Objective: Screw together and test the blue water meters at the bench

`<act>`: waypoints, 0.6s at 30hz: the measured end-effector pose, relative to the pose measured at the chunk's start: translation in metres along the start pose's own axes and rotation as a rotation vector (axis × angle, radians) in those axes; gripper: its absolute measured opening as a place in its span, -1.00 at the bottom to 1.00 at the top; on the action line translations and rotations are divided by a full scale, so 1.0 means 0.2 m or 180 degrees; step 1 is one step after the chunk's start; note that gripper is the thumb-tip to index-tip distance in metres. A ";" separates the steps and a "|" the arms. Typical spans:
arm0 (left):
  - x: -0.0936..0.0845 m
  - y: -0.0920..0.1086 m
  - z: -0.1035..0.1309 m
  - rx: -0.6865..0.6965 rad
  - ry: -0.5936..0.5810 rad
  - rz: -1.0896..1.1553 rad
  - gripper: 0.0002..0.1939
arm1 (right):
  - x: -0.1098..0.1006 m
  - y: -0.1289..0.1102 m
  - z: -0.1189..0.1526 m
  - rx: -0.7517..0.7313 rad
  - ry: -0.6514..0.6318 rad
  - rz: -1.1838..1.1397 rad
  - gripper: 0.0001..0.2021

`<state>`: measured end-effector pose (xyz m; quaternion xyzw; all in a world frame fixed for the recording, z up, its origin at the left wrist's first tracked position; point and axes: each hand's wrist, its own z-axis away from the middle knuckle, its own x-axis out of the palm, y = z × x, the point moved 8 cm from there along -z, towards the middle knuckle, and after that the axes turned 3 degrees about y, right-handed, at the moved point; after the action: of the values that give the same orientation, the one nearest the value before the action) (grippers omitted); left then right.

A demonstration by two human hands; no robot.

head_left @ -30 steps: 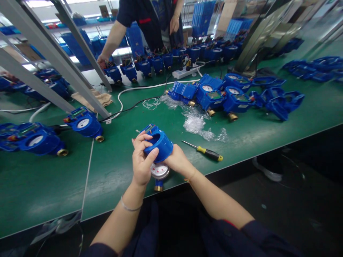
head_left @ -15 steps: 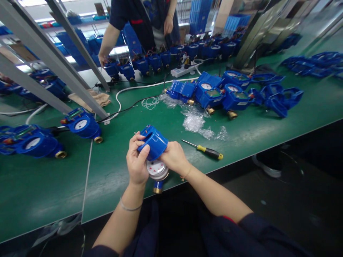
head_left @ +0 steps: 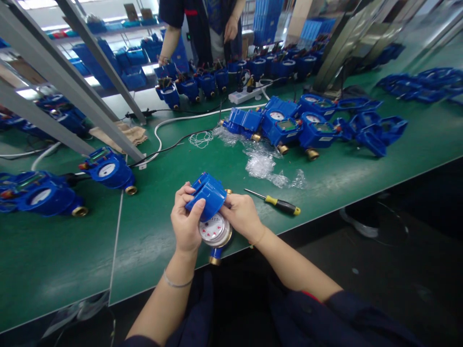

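My left hand (head_left: pixel 186 219) is closed on a blue plastic housing (head_left: pixel 208 195), thumb on its near side. The housing is tilted above a round meter body (head_left: pixel 214 230) with a white dial, red marks and a brass rim. A blue pipe end with a brass tip (head_left: pixel 214 258) points toward the table's front edge. My right hand (head_left: pixel 246 217) has its fingers closed at the right side of the housing, by the meter's rim; the fingertips are partly hidden. A screwdriver (head_left: pixel 282 205) with a yellow and black handle lies to the right.
Blue meters (head_left: pixel 282 120) and crumpled clear plastic (head_left: pixel 262 166) lie beyond my hands. More meters (head_left: pixel 108 168) stand at left near slanted metal posts (head_left: pixel 97 103). A white cable (head_left: pixel 159 135) crosses the green table (head_left: pixel 155 255). Across it, a person (head_left: pixel 202 29) stands behind a row of meters.
The blue housing has tilted and uncovered more of the dial. My right hand has shifted slightly right. The other person's arm has moved right, and a meter has left the row's left end.
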<state>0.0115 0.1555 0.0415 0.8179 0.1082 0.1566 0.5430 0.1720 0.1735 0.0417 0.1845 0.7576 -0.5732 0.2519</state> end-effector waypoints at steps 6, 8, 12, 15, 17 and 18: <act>0.03 0.07 0.02 0.0338 -0.0195 -0.0351 -0.61 | -0.52 0.37 -0.03 0.0264 0.1667 -0.0057 -0.63; 0.06 0.12 0.04 0.0559 -0.0355 -0.0575 -0.57 | -0.59 0.48 -0.10 0.0351 0.1673 0.0858 -0.50; 0.09 0.19 0.09 0.0937 -0.0572 -0.0840 -0.52 | -0.47 0.64 -0.21 0.0558 0.0176 0.1641 -0.38; 0.11 0.21 0.11 0.1166 -0.0977 -0.0980 -0.50 | -0.51 0.53 -0.15 0.0372 0.0530 0.1347 -0.40; 0.12 0.21 0.13 0.1279 -0.1391 -0.1049 -0.52 | -0.53 0.40 -0.05 0.0162 0.0979 0.0586 -0.40; 0.12 0.21 0.13 0.1319 -0.1589 -0.1058 -0.53 | -0.51 0.35 0.00 0.0120 0.1074 0.0050 -0.41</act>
<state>0.0440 0.1242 0.0746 0.8948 0.1332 -0.1635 0.3935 0.2940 0.1939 0.0493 0.2888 0.7768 -0.5462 0.1221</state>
